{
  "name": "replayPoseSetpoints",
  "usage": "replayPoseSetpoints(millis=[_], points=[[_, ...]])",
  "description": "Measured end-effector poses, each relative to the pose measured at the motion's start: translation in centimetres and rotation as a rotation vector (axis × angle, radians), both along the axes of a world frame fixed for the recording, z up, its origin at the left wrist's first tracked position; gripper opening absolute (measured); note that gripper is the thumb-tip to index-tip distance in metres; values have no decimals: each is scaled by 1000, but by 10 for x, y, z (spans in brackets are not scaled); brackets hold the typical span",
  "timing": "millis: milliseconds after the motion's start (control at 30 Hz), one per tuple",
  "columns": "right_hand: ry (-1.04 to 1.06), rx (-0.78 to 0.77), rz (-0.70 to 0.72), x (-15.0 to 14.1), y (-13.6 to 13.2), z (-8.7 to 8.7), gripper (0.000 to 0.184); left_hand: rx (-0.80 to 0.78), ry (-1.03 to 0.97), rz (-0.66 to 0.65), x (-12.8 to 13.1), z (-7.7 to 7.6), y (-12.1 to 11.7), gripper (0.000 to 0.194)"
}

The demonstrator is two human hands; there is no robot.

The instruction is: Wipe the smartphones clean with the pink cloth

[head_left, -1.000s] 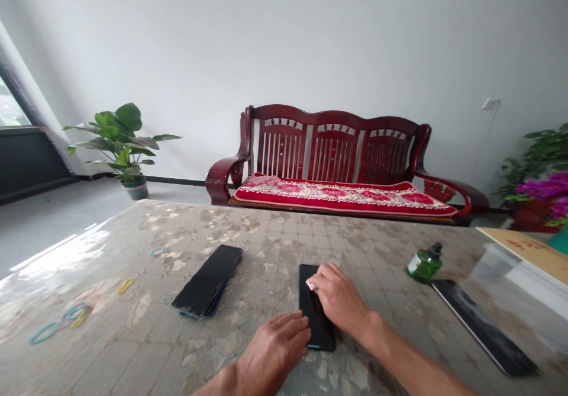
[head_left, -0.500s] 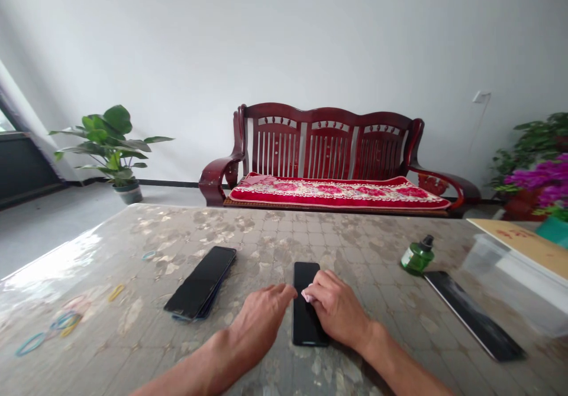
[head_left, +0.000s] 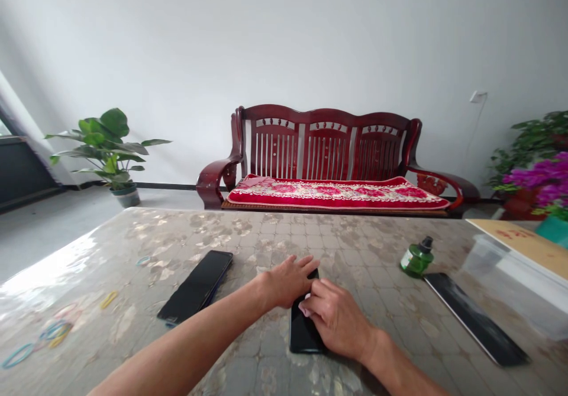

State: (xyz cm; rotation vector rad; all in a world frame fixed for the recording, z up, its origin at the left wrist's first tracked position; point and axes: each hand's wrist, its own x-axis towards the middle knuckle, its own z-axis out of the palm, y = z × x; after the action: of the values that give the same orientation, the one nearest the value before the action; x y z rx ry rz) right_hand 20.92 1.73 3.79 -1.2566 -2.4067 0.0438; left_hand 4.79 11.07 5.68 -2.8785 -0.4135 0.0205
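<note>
A black phone (head_left: pixel 302 334) lies screen up on the table (head_left: pixel 355 254) in front of me. My left hand (head_left: pixel 287 280) lies flat over the phone's far end, fingers stretched out. My right hand (head_left: pixel 337 319) rests on the phone's middle, fingers pinched on a small pale cloth (head_left: pixel 305 309) pressed to the screen. A second dark phone (head_left: pixel 196 286) lies to the left, stacked on something blue.
A green bottle (head_left: pixel 416 258) stands right of centre, next to a long black tablet (head_left: pixel 474 318). A clear plastic box (head_left: pixel 515 283) with a tan lid sits at the right edge. Coloured rubber bands (head_left: pixel 53 331) are scattered at the left. A red wooden bench (head_left: pixel 328 165) stands beyond.
My left hand has moved forward from the phone's near left side onto its far end. My right hand with the cloth has slid back toward me along the screen.
</note>
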Motion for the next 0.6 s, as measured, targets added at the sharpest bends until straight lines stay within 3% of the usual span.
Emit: replayPoseSetpoints(millis=[200,367,600], points=[[-57,-40,-15,6,2,7,18,-262,-8,125,-8,5,10,61],[-73,-39,-159,15,9,6,23,-385,-113,286,-24,5,5,59],[-116,-38,-395,27,17,7,26,-378,-272,580,-30,-8,-29,39]])
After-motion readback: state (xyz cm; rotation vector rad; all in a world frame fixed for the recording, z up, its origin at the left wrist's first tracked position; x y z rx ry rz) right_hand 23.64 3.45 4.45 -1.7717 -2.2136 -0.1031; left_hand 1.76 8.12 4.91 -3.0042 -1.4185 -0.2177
